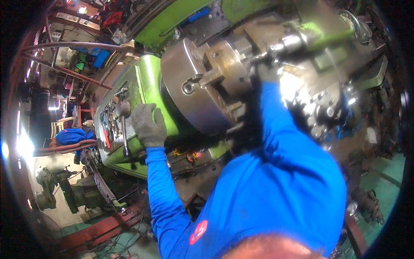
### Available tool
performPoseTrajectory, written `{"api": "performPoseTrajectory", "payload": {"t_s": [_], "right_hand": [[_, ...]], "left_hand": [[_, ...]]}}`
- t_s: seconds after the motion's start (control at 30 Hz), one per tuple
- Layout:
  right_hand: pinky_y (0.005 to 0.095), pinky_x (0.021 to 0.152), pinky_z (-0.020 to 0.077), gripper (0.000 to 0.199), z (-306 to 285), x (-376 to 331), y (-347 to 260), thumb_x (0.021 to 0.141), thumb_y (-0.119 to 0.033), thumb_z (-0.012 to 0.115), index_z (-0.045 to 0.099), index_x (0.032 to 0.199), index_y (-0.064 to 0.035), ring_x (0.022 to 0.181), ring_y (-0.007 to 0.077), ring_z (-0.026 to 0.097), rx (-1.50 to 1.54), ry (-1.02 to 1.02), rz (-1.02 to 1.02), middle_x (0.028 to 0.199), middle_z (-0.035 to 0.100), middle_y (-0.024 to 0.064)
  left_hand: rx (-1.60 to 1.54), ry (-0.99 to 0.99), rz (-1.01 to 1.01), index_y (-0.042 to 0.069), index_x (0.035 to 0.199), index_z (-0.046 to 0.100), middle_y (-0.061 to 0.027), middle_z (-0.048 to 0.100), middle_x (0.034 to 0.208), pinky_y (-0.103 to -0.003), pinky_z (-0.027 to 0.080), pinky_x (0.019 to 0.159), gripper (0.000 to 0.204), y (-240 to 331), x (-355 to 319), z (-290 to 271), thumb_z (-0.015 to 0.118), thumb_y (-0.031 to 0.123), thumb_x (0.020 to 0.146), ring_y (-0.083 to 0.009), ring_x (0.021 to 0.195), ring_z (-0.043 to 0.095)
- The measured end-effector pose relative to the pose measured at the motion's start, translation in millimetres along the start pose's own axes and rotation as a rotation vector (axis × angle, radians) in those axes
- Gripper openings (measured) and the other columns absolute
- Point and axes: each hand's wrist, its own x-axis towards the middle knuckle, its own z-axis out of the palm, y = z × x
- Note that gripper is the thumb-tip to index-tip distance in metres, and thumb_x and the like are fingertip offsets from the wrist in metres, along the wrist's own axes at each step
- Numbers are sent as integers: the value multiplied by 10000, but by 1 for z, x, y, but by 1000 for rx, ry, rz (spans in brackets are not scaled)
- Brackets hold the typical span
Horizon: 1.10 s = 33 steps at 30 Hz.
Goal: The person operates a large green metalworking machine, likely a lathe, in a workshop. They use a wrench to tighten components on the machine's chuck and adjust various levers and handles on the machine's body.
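Green lathe (pixel 148 82): left hand (pixel 148 126) grips its edge.

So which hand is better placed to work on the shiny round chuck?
Probably the right. The right hand is already up at the chuck, by its jaws. The gloved left hand rests on the green housing beside it, apparently steadying.

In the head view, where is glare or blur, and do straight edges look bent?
Head view: strong glare whites out the metal beside the right sleeve and the doorway at the left rim; the right hand is blurred and cannot be made out; the gloved left hand on the green lathe housing is sharper; pipes bend near the rim.
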Motion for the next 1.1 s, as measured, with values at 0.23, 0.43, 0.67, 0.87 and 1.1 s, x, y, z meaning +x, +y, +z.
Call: {"api": "performPoseTrajectory", "payload": {"t_s": [0.23, 0.43, 0.67, 0.87, 1.1], "right_hand": [[338, 960, 516, 268, 35, -41, -34, 940, -64, 548, 646, 1185, -18, 1036, 217, 657, -912, 8, -183, 1131, 695, 122], [338, 941, 520, 269, 51, -56, -55, 958, -116, 527, 658, 1173, -21, 1030, 202, 657, -1059, 27, -215, 1113, 702, 109], [338, 918, 523, 291, 75, -63, -86, 979, -176, 502, 672, 1159, -24, 1023, 185, 657, -1312, -6, -191, 1092, 709, 93], [382, 957, 513, 291, 76, -67, -77, 987, -171, 477, 687, 1156, -59, 1086, 216, 660, -1738, -123, -291, 1155, 723, 85], [415, 967, 496, 280, 10, -22, -32, 987, -176, 482, 713, 1129, -106, 1125, 249, 657, -2469, -175, -769, 1142, 733, 93]], "left_hand": [[-2, 31, -1, 78, 988, 728, -161, 701, 1056, -528, 455, 1014, 184, -3, -8, -3, 735, 171, 829, -379, 1101, 633], [4, 19, -5, 76, 990, 728, -153, 702, 1057, -521, 456, 1013, 186, -2, -8, -4, 736, 179, 835, -372, 1101, 635], [5, 4, -1, 70, 996, 725, -147, 703, 1059, -517, 453, 1017, 198, -3, -7, -3, 729, 188, 838, -372, 1104, 630], [28, 6, -15, 71, 994, 726, -159, 699, 1064, -519, 455, 1013, 202, -3, -12, -6, 726, 201, 840, -379, 1102, 628], [-32, 4, -7, 71, 987, 725, -162, 693, 1062, -519, 455, 1015, 191, 0, 1, 4, 725, 193, 839, -378, 1111, 624]]}}
